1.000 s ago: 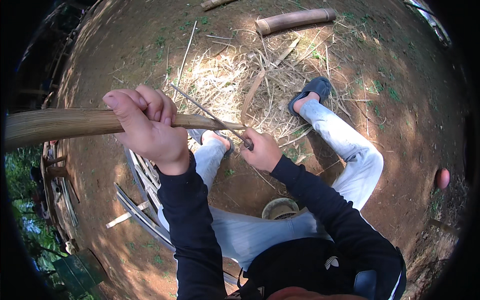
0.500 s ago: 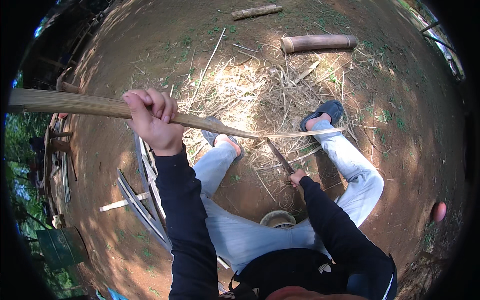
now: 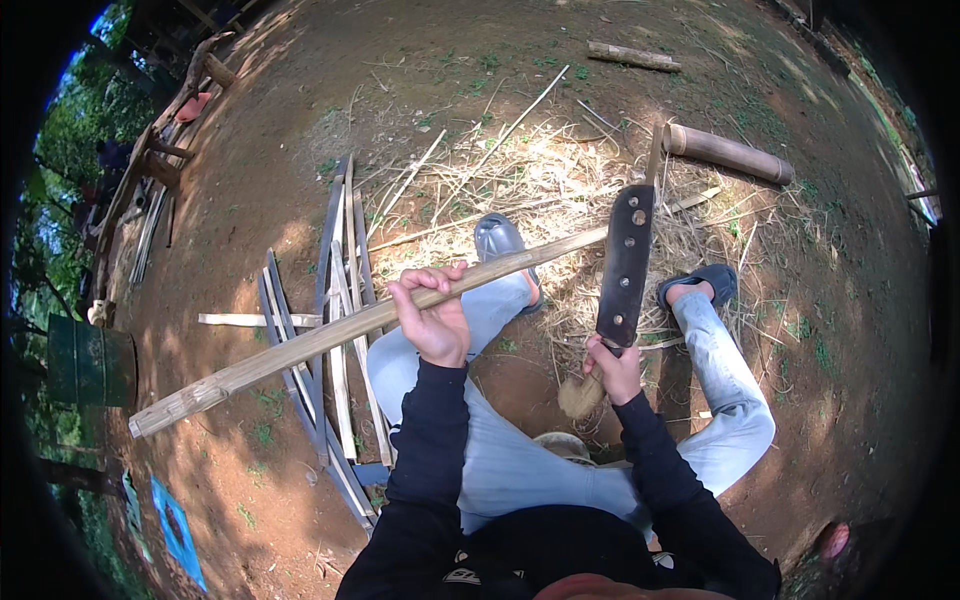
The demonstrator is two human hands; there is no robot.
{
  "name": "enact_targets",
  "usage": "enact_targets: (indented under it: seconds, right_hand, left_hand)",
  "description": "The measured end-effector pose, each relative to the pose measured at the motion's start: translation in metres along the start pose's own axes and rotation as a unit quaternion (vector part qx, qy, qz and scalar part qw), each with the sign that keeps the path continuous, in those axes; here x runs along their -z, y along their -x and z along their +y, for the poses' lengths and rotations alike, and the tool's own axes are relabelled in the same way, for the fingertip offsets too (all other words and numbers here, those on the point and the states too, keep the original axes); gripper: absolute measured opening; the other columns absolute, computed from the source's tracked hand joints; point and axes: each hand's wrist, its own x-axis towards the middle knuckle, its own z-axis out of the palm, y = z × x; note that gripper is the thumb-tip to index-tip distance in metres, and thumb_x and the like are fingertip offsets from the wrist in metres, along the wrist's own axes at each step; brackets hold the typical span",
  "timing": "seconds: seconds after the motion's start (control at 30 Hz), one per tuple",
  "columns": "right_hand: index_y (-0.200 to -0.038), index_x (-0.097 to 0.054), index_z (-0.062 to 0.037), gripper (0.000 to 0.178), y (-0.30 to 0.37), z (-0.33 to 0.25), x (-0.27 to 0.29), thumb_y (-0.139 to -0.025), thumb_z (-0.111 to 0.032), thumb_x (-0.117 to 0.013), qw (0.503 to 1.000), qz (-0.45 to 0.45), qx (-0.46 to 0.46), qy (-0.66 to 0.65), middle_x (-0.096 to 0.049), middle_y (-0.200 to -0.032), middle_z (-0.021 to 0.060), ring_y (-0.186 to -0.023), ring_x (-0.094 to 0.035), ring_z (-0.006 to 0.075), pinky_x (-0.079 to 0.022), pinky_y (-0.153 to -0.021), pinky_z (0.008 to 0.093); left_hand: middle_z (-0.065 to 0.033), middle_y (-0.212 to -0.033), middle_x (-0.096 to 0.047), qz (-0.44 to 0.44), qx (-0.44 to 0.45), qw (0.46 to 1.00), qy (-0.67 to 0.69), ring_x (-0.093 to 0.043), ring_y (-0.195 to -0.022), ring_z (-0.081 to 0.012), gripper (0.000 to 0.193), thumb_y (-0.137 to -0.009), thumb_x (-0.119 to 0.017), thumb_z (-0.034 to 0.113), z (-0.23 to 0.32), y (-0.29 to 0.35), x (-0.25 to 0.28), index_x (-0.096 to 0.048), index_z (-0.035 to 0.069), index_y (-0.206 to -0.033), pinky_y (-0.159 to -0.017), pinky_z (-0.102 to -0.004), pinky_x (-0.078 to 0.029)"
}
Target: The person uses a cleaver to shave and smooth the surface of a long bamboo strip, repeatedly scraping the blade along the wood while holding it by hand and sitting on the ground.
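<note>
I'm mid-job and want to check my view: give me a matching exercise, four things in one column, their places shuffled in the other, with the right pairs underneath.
Things
1. Long bamboo pole
2. Broad-bladed knife
3. Thick brown bamboo section
4. Dark green container

Places
A. Lying at the upper right of the view
B. Held in the right hand
C. At the far left of the view
D. Held in the left hand, slanting across the view

Right pairs: 1-D, 2-B, 3-A, 4-C
</note>
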Motion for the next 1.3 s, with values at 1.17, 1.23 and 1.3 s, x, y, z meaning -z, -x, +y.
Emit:
enact_targets:
  seconds: [1.17, 1.23, 1.3]
  right_hand:
    - [-0.090, -0.058, 0.0027, 0.022, -0.027, 0.119, 0.051, -0.082, -0.016, -0.067, 0.930, 0.122, 0.102, 0.330, -0.059, -0.074, 0.0081, -0.070, -0.059, 0.0183, -0.047, -0.070, 0.0308]
    - [-0.093, -0.061, 0.0072, 0.037, -0.037, 0.157, 0.076, -0.077, -0.025, -0.069, 0.882, 0.068, -0.143, 0.444, -0.064, -0.078, 0.0171, -0.073, -0.063, 0.0294, -0.049, -0.073, 0.0378]
    - [-0.100, -0.064, 0.0072, 0.046, -0.064, 0.198, 0.154, -0.070, -0.028, -0.067, 0.822, 0.097, -0.260, 0.497, -0.066, -0.094, 0.0271, -0.094, -0.064, 0.0393, -0.049, -0.082, 0.0429]
  left_hand:
    - [0.0029, -0.052, -0.029, -0.145, -0.048, 0.973, -0.176, -0.027, -0.044, -0.0059, 0.043, -0.100, -0.040, 0.040, 0.050, -0.023, -0.143, -0.035, 0.011, -0.068, -0.043, -0.0226, -0.027]
    - [0.0028, -0.053, -0.030, -0.143, -0.054, 0.969, -0.194, -0.028, -0.045, -0.0058, 0.044, -0.099, -0.041, 0.042, 0.052, -0.023, -0.148, -0.035, 0.011, -0.068, -0.043, -0.0226, -0.028]
    - [0.0028, -0.053, -0.031, -0.164, -0.049, 0.969, -0.176, -0.029, -0.045, -0.0057, 0.046, -0.099, -0.042, 0.044, 0.042, -0.020, -0.179, -0.035, 0.012, -0.067, -0.043, -0.0225, -0.028]
